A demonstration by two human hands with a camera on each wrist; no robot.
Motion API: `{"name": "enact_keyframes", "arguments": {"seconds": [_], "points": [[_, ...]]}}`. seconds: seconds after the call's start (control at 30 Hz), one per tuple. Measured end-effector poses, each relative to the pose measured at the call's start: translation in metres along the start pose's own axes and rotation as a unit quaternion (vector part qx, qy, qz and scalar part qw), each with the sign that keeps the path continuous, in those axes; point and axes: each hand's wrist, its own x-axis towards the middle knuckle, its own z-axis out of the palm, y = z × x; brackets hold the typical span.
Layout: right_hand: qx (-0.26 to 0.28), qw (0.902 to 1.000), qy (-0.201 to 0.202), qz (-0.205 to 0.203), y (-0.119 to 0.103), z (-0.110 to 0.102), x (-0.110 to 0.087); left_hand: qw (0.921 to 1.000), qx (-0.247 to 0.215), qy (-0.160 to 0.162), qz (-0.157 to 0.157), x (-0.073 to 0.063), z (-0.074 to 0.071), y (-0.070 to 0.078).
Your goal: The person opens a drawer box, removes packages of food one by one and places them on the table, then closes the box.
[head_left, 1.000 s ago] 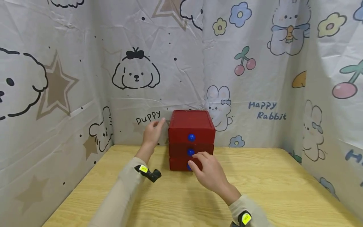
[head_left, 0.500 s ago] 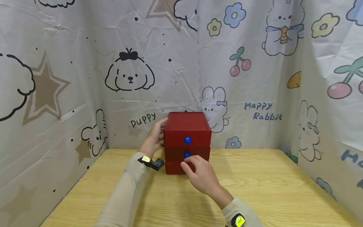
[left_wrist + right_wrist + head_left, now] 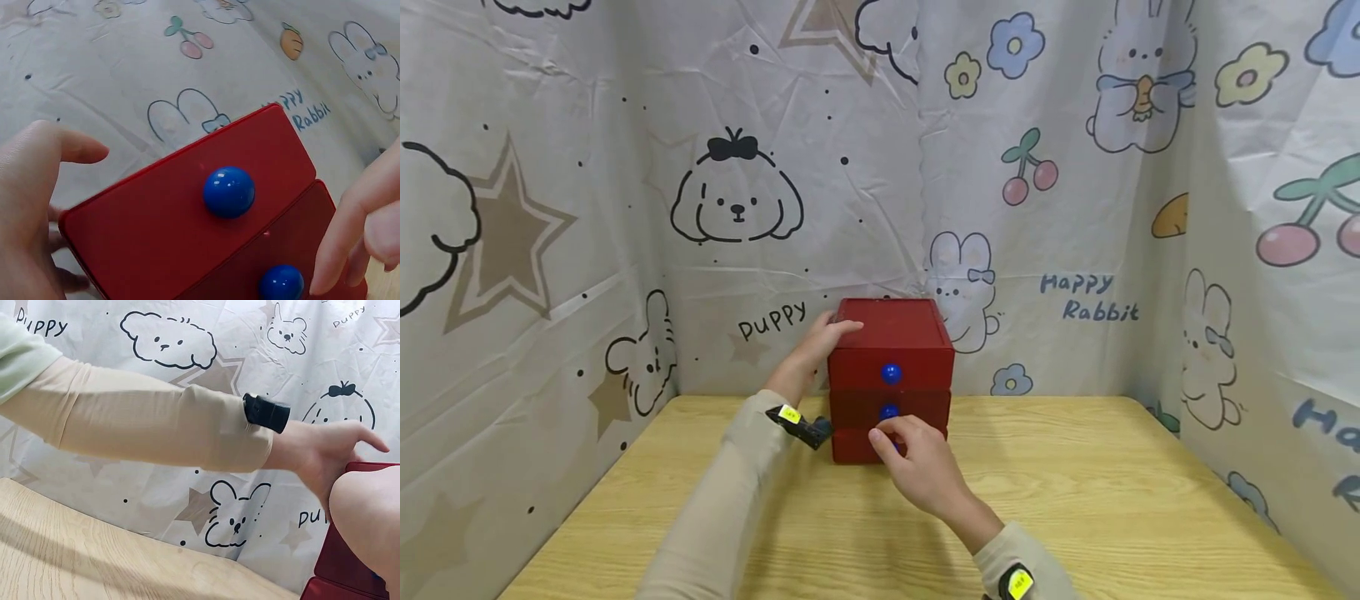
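Observation:
A red three-drawer box point(image 3: 898, 325) stands on the table, each drawer front with a round blue knob. The top knob point(image 3: 891, 373) and middle knob point(image 3: 889, 412) show; the bottom one is mostly hidden behind my right hand. My left hand point(image 3: 808, 354) is at the box's left side, thumb stretched out over the top edge, fingers along the side wall. My right hand point(image 3: 921, 467) is in front of the lower drawers, thumb and index finger bent towards each other near the knobs. In the left wrist view, the right index fingertip point(image 3: 317, 286) lies just beside the middle knob point(image 3: 281, 284).
The wooden table point(image 3: 1075, 483) spreads in front of and beside the box. Behind it and on both sides hangs a white cloth point(image 3: 850, 208) printed with puppies, rabbits, stars and cherries. Both wrists wear black camera straps, such as the left strap point(image 3: 799, 427).
My left hand has come right to the box's side, its thumb now over the top edge. My right thumb and index fingertip have drawn closer together. The head view has shifted slightly.

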Motion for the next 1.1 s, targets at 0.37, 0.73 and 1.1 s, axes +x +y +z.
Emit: {"name": "enact_keyframes", "arguments": {"seconds": [0.37, 0.73, 1.1], "points": [[0.004, 0.9998, -0.019, 0.008, -0.003, 0.001, -0.003, 0.983, 0.162, -0.042, 0.076, -0.003, 0.005, 0.003], [0.12, 0.989, 0.0, 0.086, 0.0, 0.008, 0.015, 0.9512, 0.262, -0.055, 0.154, -0.003, -0.003, 0.003], [0.449, 0.8413, 0.003, 0.3, 0.005, 0.011, 0.048, 0.9473, 0.266, -0.075, 0.163, 0.024, -0.004, -0.012]]}}
